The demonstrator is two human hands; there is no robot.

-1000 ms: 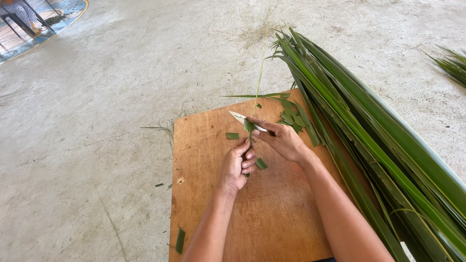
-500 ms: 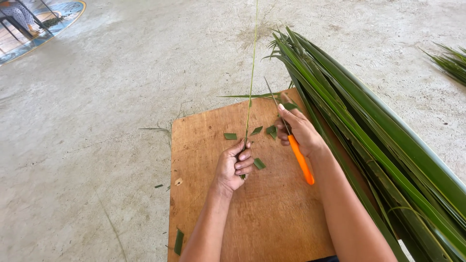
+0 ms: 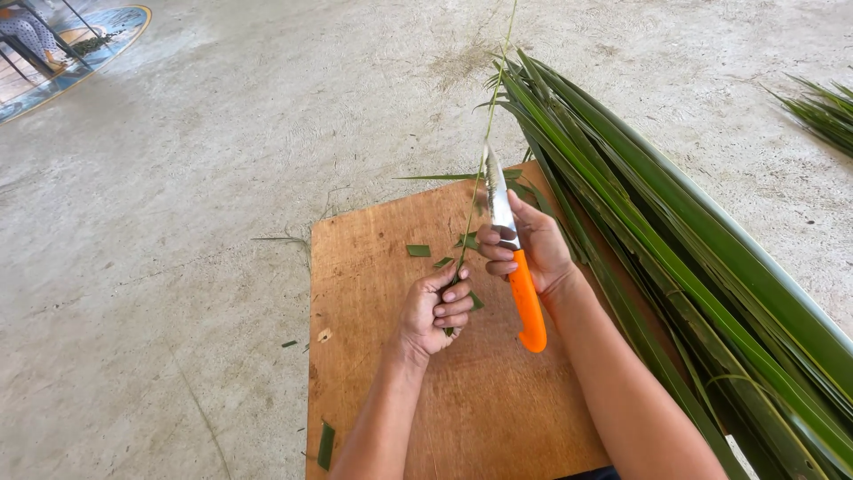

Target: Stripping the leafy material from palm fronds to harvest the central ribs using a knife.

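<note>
Head view: left hand [image 3: 435, 309] gripping leaf rib [image 3: 487, 142] upright, long axis away; right hand [image 3: 529, 249] nearer blade, holding knife [image 3: 515, 258] alongside

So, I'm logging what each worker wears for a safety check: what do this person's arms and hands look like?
Both forearms are bare as far as the picture shows: no sleeves in view. The left hand and right hand wear no gloves, and no rings, watch or bands show. Fingernails look short and unpainted.

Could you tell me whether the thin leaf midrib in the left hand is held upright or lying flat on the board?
Upright. The left hand pinches the midrib at its base, and it rises off the wooden board beside the knife.
</note>
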